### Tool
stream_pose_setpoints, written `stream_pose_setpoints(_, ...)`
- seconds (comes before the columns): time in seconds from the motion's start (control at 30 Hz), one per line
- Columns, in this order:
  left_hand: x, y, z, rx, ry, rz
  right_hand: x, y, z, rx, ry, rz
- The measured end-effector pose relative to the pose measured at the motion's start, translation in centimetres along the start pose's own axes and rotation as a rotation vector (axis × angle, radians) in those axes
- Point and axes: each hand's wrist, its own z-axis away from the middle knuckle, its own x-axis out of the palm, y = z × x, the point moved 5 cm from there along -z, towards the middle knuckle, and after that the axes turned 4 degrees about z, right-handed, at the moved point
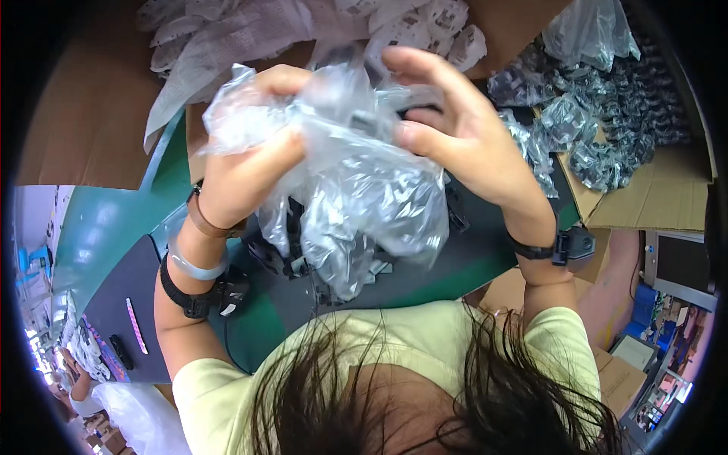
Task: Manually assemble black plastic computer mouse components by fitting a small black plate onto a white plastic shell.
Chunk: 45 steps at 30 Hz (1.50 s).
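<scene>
Wrangling a crinkly clear plastic bag (371, 182) goes best, I'd say, with one hand anchoring and the other doing the fiddly bit, and that looks like the split at upper centre. The left hand (254, 171) seems clamped on the film, with a wad of it puffed up between thumb and fingers. The right hand (478, 144) makes a loose C: index finger well apart from the thumb, thumb tip at the bag's right edge. Can't tell whether its lower fingers pinch a fold (it's pretty blurry up there, and something dark shows in that gap). My advice would be to hold the film near its edge, part the layers gently with the right thumb, and not yank, since thin stuff like this probably stretches or tears. As for where it sits, the bag's top is bunched between the two hands, and the bulk hangs below the fingertips toward mid-frame, in front of the dark parts (269, 254) on the black mat (474, 239). I'd mind those too; loose plastic could easily drag them around.
</scene>
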Motion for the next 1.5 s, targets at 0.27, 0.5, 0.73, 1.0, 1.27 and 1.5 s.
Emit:
stream_pose_setpoints(0.27, -0.5, 0.3, 1.3, 0.062, -0.349, -0.356, -1.3, 1.5, 0.0, 0.064, -0.059, -0.435)
stream_pose_setpoints(0.5, -1.5, -0.2, 1.8, 0.004, -0.145, -0.574, -0.1, -0.1, 3.6, -0.341, -0.383, 0.373)
stream_pose_setpoints(0.73, 1.0, 0.7, 1.0, 0.078, -0.198, -0.694, -0.1, -2.1, 0.1, -0.235, -0.104, 0.321)
stream_pose_setpoints(1.0, 0.6, 1.6, 1.0, 0.042, -0.182, -0.658, 0.9, -2.9, 0.9, -0.433, 0.141, 0.587)
stream_pose_setpoints(1.27, 0.1, 0.8, 0.8, -0.149, 0.231, -0.342, 0.1, -1.8, -0.5, -0.112, -0.127, -0.021)
stream_pose_setpoints(1.5, 1.9, 0.7, 0.6, 0.075, -0.337, -0.680, -0.5, -3.0, -3.0, -0.194, -0.030, 0.242)
